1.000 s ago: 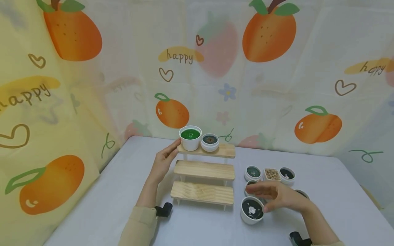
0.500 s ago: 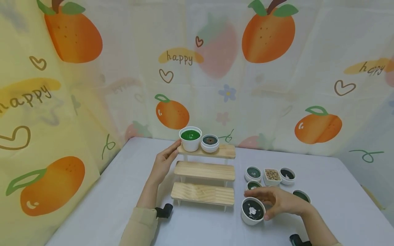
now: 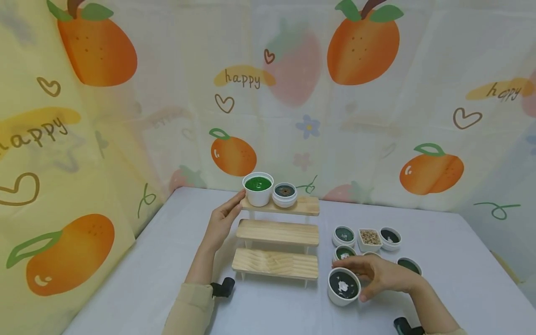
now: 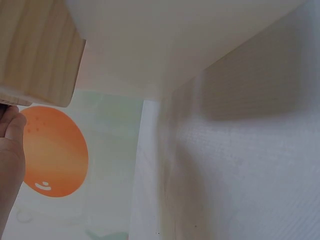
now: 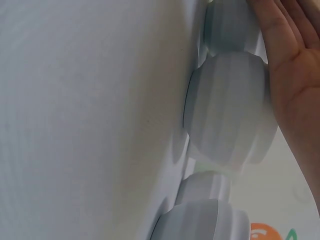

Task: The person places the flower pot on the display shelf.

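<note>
The white cup stands on the surface, to the right of the wooden rack. I judge it light, stiff, perhaps slippery; better to hold its wall below the rim (the dark filling could smear). The right hand curves its grip around the cup; the left hand, fingers extended, touches the rack high up.

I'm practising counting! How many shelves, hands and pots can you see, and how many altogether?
Shelves: 3
Hands: 2
Pots: 9 showing, some partly behind the right hand
Total: 14
</note>
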`<state>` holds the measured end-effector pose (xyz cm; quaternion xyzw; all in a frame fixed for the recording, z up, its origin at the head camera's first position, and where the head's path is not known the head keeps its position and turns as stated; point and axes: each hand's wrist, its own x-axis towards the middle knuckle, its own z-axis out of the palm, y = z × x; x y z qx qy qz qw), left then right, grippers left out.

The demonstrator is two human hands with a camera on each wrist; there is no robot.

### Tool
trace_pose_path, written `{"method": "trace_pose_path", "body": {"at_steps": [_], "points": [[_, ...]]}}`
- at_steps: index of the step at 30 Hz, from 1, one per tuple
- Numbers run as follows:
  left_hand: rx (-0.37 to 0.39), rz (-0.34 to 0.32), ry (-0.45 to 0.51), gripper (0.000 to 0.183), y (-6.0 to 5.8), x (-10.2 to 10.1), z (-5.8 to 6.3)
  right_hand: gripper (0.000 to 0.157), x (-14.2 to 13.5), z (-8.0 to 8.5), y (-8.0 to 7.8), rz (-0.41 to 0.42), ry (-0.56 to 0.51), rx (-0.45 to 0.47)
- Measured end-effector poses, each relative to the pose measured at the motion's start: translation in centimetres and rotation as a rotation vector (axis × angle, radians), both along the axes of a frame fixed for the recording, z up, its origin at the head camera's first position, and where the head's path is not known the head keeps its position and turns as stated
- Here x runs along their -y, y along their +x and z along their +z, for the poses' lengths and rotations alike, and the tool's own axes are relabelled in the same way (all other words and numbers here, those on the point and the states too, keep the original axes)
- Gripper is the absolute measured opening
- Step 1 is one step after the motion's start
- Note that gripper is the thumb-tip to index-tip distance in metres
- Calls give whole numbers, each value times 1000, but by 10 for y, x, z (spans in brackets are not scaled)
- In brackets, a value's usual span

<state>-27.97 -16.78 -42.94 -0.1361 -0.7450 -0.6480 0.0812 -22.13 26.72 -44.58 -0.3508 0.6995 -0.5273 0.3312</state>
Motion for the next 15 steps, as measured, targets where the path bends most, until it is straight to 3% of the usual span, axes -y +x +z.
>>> {"method": "trace_pose_path", "body": {"at_steps": [15], "points": [[0,-8,3,46,0,0,0,75,4,4,3,10,-9,-39]]}}
